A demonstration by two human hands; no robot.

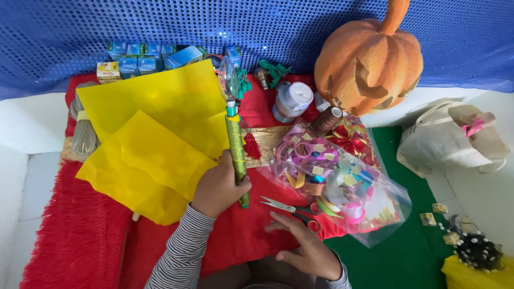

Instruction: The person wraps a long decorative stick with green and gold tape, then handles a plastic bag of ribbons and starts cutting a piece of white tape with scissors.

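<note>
Right now the left hand [218, 188] is clenched around a green glitter-wrapped stick with a clear bulb top [235, 147], upright over yellow paper sheets [155, 139]. Released and flat, the right hand [305, 246] rests on red cloth [235, 235] just beside red-handled scissors [292, 208]. Gripping the stick low keeps it steady.

Left hand [217, 187] grips green glitter stick [236, 152]; right hand [305, 243] seemingly touching scissors [292, 210].
</note>
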